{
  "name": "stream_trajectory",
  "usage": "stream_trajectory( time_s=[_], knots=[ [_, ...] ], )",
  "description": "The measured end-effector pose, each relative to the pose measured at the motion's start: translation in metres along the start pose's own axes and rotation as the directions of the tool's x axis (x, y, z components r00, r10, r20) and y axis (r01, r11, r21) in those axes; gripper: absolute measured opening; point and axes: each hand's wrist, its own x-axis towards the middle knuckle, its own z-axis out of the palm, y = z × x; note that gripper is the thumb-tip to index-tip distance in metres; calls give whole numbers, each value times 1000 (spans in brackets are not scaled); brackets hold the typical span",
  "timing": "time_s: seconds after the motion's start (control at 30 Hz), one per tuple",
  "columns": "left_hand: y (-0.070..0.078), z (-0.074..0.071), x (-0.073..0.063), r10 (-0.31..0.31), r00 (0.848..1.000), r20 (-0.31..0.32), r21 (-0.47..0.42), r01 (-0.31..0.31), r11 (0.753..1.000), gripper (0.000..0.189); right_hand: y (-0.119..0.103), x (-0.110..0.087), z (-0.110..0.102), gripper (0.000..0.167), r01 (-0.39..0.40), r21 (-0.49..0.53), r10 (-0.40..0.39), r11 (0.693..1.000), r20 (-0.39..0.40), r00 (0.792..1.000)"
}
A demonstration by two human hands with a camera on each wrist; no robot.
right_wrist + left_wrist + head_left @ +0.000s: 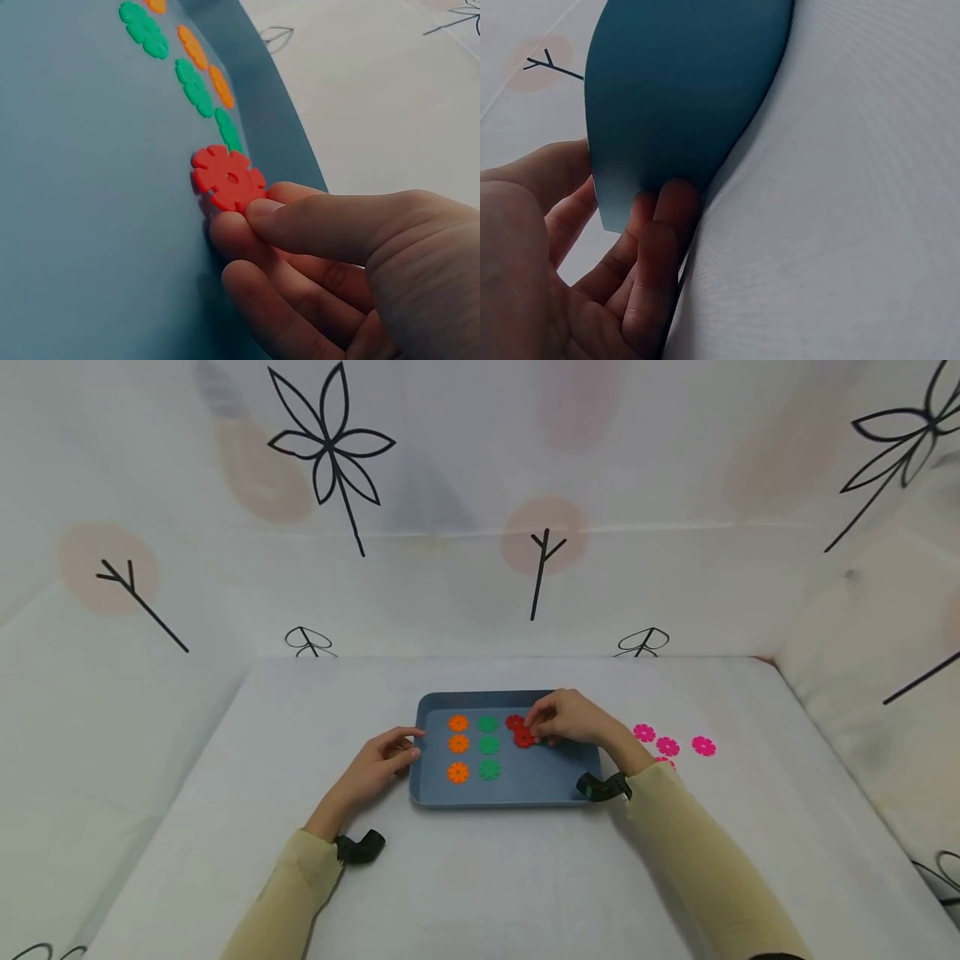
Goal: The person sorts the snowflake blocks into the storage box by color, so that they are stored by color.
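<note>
Pinched in my right grip (566, 717) is a red flower (225, 180), with my thumb on one side and a finger on the other. It is flat and thin, with little notches all round it and a small mark in the middle. It sits on a slant over the blue tray (540, 781), at the far side, just right of the green ones. Two red flowers show there from above, touching each other by my fingertips, and I cannot tell which of them is the one I have. I also cannot tell if the one I hold touches the tray. My left grip (381, 758) holds the left edge of the tray, with bent fingers set against its outer side. Inside the tray, three orange flowers (458, 743) make a line near the left, going from far to near. Next to them, three green flowers (489, 745) make a line just like it. The tray lies flat on the white desk (480, 885). Off to the right, on the desk, are some pink flowers (703, 746); three show well and one is partly hidden by my right sleeve (705, 860). I have a dark band (360, 847) on each wrist. Behind the desk is a pale wall (450, 593) with black leaves on it.
</note>
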Motion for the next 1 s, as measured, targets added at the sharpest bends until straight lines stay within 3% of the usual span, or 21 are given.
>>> stream_trajectory(
  time_s=[0.33,0.6,1.0],
  knots=[
    [5,0,0,-13,1000,9,-5,13,1000,34,-6,-4,0,10,25,10,-25,1000,7,1000],
    [-1,1,2,-2,1000,4,0,2,1000,34,-2,-2,1,10,17,5,-18,1000,12,1000],
    [3,0,0,-7,1000,6,14,7,1000,35,3,0,3,9,39,-12,-39,999,7,999]
  ],
)
